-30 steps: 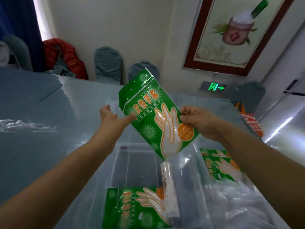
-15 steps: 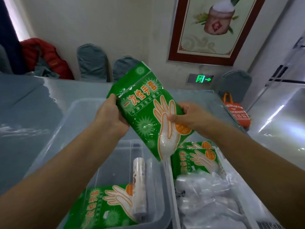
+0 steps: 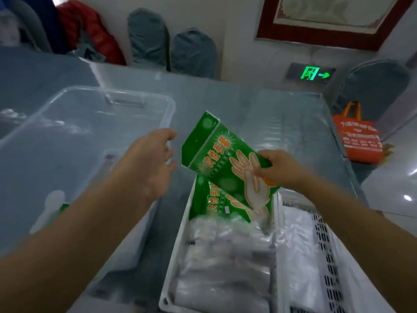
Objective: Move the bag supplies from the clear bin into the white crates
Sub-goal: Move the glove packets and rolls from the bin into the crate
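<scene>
My right hand (image 3: 278, 169) pinches a green glove pack (image 3: 222, 159) by its right edge, tilted over the far end of the left white crate (image 3: 174, 256). Another green glove pack (image 3: 220, 204) stands inside that crate, behind clear plastic bags (image 3: 225, 256). My left hand (image 3: 150, 163) hovers open just left of the held pack, not touching it. The clear bin (image 3: 74, 123) lies on the left; a white roll (image 3: 53, 199) and a sliver of green pack show beside my left forearm. A second white crate (image 3: 331, 251) on the right holds white bags.
The bins sit on a grey table covered in clear plastic (image 3: 270, 114). An orange tote bag (image 3: 358, 138) sits beyond the table's right edge. Covered chairs (image 3: 171, 48) and a red jacket (image 3: 94, 30) line the far wall.
My left hand has let go of the green pack and opened. My right hand has carried the pack right and down, from above the clear bin to over the white crate.
</scene>
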A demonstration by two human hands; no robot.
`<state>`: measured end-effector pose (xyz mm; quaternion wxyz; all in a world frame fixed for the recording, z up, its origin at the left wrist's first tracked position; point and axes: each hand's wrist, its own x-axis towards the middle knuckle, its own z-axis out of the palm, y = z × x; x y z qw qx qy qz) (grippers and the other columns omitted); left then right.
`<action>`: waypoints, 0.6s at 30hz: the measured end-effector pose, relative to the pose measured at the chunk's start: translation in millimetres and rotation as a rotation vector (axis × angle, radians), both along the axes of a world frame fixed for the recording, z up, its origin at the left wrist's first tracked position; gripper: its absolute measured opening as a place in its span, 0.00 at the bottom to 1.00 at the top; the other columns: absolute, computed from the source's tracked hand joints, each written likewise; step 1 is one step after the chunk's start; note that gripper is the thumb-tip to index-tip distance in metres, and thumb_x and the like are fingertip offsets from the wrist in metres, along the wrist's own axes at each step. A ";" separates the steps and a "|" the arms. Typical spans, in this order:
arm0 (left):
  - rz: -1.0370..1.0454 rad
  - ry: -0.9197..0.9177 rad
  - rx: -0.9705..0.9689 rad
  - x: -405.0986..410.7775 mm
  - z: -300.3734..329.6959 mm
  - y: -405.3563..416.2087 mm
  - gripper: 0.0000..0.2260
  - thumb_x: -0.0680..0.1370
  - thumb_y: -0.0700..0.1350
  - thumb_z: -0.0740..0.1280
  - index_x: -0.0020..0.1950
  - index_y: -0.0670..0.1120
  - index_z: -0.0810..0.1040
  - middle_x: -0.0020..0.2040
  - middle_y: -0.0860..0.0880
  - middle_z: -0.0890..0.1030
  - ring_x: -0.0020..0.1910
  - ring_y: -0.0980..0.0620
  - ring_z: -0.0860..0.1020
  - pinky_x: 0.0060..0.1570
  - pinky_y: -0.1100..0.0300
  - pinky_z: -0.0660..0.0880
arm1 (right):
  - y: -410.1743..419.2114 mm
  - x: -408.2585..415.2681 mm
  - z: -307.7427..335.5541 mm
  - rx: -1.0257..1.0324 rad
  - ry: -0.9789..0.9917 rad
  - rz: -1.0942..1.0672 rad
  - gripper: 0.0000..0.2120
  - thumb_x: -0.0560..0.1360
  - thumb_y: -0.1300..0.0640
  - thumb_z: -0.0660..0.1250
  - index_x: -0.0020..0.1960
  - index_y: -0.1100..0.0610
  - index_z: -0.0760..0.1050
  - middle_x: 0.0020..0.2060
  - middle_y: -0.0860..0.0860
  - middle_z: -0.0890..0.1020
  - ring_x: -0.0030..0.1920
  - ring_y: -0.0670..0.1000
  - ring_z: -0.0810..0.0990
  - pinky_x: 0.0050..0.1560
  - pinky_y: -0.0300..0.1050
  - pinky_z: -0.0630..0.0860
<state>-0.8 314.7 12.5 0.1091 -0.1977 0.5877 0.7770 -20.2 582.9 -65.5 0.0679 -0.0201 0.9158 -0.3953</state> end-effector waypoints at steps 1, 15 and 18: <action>0.015 0.001 -0.022 6.8 -5.9 5.4 0.20 0.77 0.43 0.62 0.68 0.41 0.67 0.71 0.41 0.65 0.70 0.46 0.65 0.69 0.48 0.62 | 5.4 -2.9 -9.3 0.083 -0.014 0.042 0.06 0.69 0.59 0.73 0.37 0.50 0.78 0.27 0.45 0.79 0.30 0.43 0.78 0.30 0.35 0.74; -0.634 0.379 -0.970 52.0 -154.0 75.4 0.17 0.77 0.41 0.61 0.66 0.48 0.71 0.65 0.46 0.72 0.64 0.49 0.68 0.61 0.61 0.62 | 9.7 -9.8 -69.6 0.405 -0.230 0.455 0.08 0.70 0.52 0.71 0.46 0.54 0.76 0.34 0.47 0.75 0.36 0.49 0.73 0.34 0.40 0.67; -0.755 0.551 -1.203 49.3 -171.8 80.5 0.18 0.77 0.47 0.60 0.67 0.53 0.69 0.69 0.48 0.66 0.70 0.50 0.58 0.67 0.55 0.56 | 5.5 -4.9 -78.4 0.433 -0.264 0.529 0.08 0.71 0.53 0.70 0.46 0.56 0.76 0.35 0.48 0.77 0.37 0.49 0.73 0.34 0.40 0.67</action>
